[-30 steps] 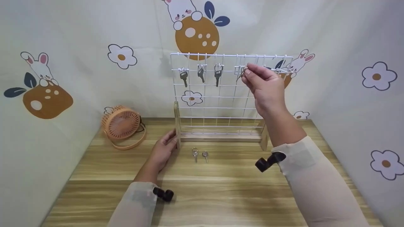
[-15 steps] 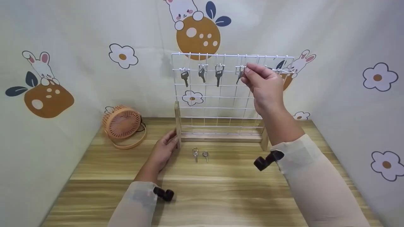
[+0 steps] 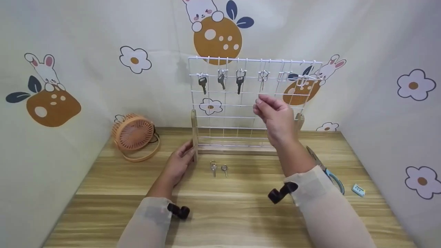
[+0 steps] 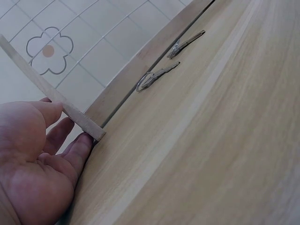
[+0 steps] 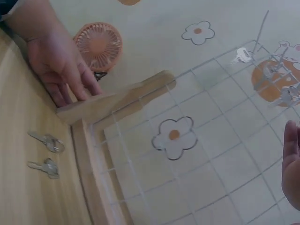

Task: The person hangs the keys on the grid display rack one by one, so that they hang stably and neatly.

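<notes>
My right hand [image 3: 275, 115] hangs in open air before the wire rack [image 3: 241, 110], below four hung keys [image 3: 263, 78]. My left hand [image 3: 179, 163] rests at the rack's left wooden post [image 3: 194, 136]. On the bench [image 3: 224, 206], two loose keys [image 3: 218, 168] lie just before the rack's base; the fan [image 3: 132, 134] stands far left, scissors [image 3: 327, 168] far right. The near bench is free.

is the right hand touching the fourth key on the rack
Apart. The head view shows the right hand below the fourth key, with bare grid between them.
</notes>
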A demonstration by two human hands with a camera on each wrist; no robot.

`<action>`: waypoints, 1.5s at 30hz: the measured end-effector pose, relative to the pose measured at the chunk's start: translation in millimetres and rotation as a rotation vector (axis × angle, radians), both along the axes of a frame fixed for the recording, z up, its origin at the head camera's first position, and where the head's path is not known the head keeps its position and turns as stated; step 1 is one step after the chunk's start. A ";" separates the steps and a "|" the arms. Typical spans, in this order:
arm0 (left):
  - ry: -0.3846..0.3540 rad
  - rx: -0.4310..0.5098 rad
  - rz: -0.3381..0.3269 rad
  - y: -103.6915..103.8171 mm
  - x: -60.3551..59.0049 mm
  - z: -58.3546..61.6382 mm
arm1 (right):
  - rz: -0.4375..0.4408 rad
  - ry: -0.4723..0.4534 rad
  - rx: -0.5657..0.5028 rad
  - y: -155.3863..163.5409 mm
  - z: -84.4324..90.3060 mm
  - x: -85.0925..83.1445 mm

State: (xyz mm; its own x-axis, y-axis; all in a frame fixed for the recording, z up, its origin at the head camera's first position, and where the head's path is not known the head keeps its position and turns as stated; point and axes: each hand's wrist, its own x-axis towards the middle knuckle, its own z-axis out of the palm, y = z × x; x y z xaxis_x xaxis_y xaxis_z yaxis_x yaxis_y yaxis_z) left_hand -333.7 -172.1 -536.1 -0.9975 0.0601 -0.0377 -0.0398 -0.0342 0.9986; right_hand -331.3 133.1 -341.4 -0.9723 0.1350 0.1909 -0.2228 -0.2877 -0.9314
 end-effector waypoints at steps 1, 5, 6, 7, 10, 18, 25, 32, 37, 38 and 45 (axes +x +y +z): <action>-0.001 0.000 0.002 -0.9 0.4 0.1 | 0.016 -0.011 0.008 -4.4 -10.3 1.5; -0.004 -0.009 0.013 -2.7 0.9 1.2 | 0.084 -0.055 0.031 -19.9 -51.9 6.2; -0.006 -0.012 0.016 -2.7 1.0 1.4 | 0.099 -0.068 0.034 -23.1 -61.8 7.1; -0.007 -0.015 0.018 -2.7 1.3 1.4 | 0.115 -0.082 0.034 -26.2 -71.2 8.1; -0.011 -0.017 0.015 -2.4 1.8 1.0 | 0.151 -0.128 0.050 -33.0 -97.0 9.9; -0.012 0.019 0.017 -1.0 1.3 -0.9 | 0.181 -0.216 0.186 -41.7 -140.7 10.5; -0.014 0.002 0.026 -2.3 1.3 0.4 | 0.254 -0.235 0.352 -46.1 -168.9 9.4; -0.010 -0.018 0.029 -2.3 -0.6 -1.0 | 0.308 -0.121 0.649 -42.5 -184.2 10.1; -0.004 -0.035 0.040 -1.6 -0.3 -0.8 | 0.361 -0.103 0.755 -40.3 -187.4 11.5; -0.005 -0.036 0.039 -1.6 -0.1 -0.6 | 0.365 -0.099 0.775 -40.2 -187.7 11.7; -0.002 -0.018 0.020 -2.4 0.1 -0.6 | 0.363 -0.030 0.869 -40.7 -187.4 12.7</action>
